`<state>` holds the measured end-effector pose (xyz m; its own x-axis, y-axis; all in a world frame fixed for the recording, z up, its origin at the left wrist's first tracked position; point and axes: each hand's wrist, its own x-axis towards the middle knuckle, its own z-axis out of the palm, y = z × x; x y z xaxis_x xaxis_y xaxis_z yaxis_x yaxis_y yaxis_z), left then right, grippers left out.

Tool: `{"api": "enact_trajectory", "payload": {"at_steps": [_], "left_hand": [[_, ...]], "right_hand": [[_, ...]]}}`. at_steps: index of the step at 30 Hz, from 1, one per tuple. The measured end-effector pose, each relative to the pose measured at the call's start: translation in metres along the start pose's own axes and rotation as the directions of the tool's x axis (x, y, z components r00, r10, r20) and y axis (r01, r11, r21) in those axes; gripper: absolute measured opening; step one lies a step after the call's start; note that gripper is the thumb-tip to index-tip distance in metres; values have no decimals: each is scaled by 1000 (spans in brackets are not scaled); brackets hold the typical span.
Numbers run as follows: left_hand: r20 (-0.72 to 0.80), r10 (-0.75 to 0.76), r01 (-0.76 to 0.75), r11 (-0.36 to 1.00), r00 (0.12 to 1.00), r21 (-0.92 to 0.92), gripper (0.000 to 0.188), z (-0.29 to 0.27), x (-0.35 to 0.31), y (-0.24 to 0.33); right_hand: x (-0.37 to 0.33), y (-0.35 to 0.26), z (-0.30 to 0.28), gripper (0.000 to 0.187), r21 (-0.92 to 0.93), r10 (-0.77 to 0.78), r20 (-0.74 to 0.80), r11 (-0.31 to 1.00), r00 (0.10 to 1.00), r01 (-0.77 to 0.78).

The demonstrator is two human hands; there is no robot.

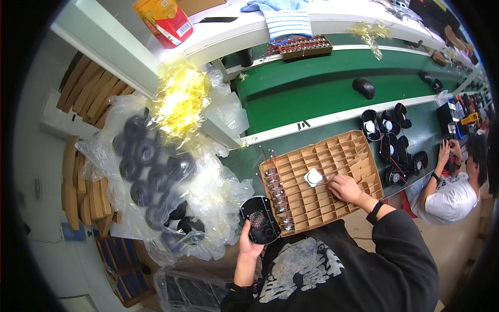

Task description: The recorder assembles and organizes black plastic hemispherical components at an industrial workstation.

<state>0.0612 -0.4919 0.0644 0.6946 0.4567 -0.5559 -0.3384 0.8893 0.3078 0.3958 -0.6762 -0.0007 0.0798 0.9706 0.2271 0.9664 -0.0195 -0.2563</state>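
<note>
My left hand [250, 244] grips a black oval plastic housing [260, 220], its hollow side facing up and a round grille showing inside. At the right, my right hand [343, 188] is above a cardboard box with dividers [296, 195], fingertips pinched together. Thin reddish wires seem to run from those fingers to a small white square-backed speaker [313, 178] over the divider cells. Several silver speakers [275, 191] with red wires stand in the box's left column. Many of the other cells hold nothing visible.
A clear plastic bag of black housings [143, 156] lies left, beneath yellow film scraps [182, 99]. Housings fitted with white speakers [390, 148] stand right of the box. Behind runs a green conveyor belt [301, 78] carrying a black housing [364, 88]. A co-worker [447, 192] sits far right.
</note>
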Motion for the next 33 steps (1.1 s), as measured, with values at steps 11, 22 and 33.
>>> {"api": "enact_trajectory", "payload": {"at_steps": [11,22,33], "left_hand": [[184,-131,137,990,974,-21,68,22,9,1],[169,-155,146,987,973,64,67,30,3,11],[120,-145,119,973,982,199,61,46,-4,7]], "right_hand": [[64,-36,16,36,-72,238,18,969,971,-236],[135,-146,-136,44,515,-126,-171,834,977,197],[151,-188,-114,25,172,-358,77,924,931,341]]}}
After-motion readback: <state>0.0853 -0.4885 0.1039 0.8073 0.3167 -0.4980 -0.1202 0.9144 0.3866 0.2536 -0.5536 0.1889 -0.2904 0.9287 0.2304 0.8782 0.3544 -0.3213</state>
